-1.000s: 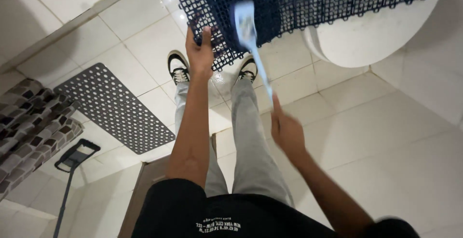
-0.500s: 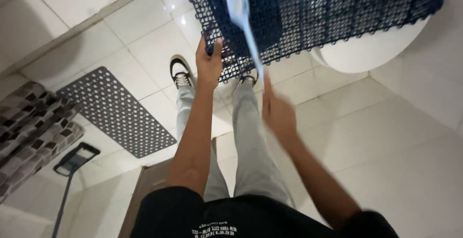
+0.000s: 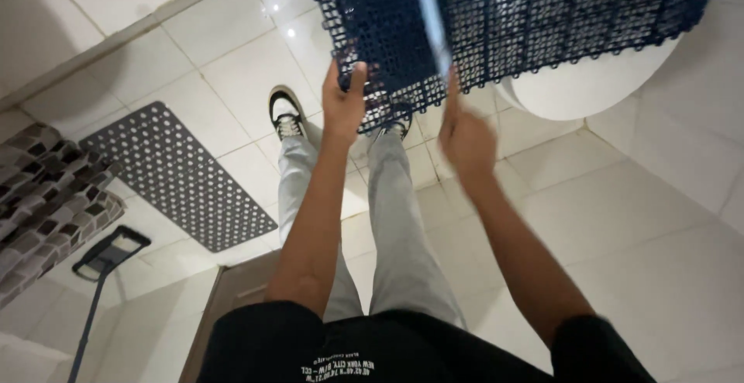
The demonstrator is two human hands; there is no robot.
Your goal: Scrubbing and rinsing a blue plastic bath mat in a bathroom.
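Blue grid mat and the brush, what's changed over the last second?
The right hand has swept the pale brush upward across the blue grid mat, from near its lower edge to its upper part, and the hand itself has risen closer to the mat's edge. The left hand still grips the mat's lower edge. The grey perforated mat on the tiled floor has not moved.

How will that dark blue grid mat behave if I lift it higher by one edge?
The dark blue grid mat looks fairly stiff: held at its edge by the left hand, it stays flat rather than drooping. Its open lattice suggests it is light for its size. The holes probably give fingers good purchase.
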